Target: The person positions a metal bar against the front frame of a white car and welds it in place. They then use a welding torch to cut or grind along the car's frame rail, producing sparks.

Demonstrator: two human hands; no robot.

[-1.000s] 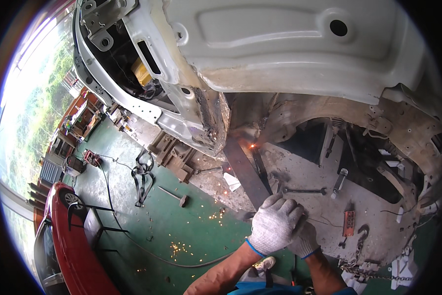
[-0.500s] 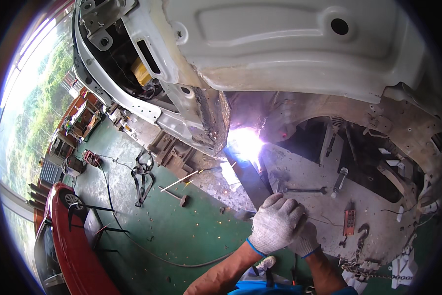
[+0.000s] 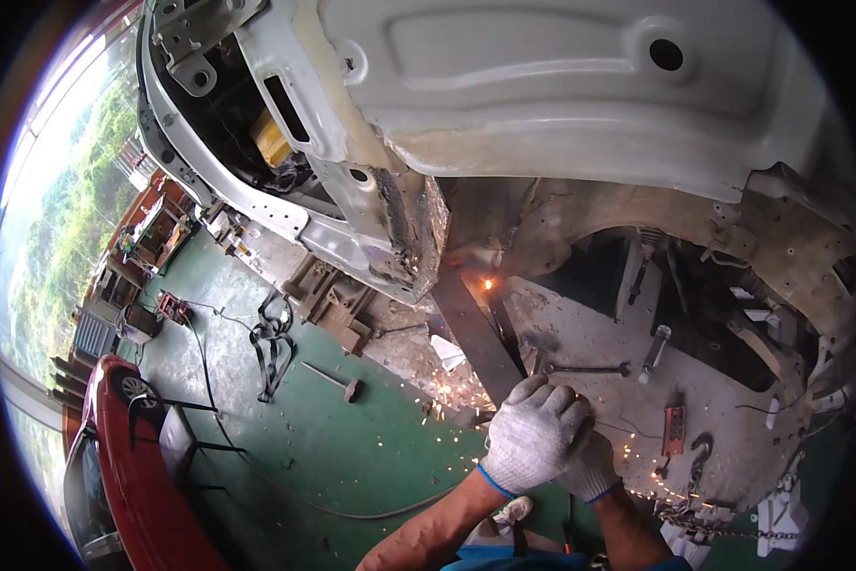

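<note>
While the dark rod (image 3: 505, 330) is glowing at its tip, your left hand (image 3: 537, 433), fingers curled tight, is probably steadying your right hand (image 3: 595, 463); can't tell the right's grip or what either's holding.

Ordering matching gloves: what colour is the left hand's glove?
Greyish white; the left glove shows best in the head view.

Bright daylight enters from the left, where green trees (image 3: 78, 195) show outside; a cluttered workbench (image 3: 151, 221) stands along that side of the green, partly glossy floor (image 3: 352, 466).
</note>
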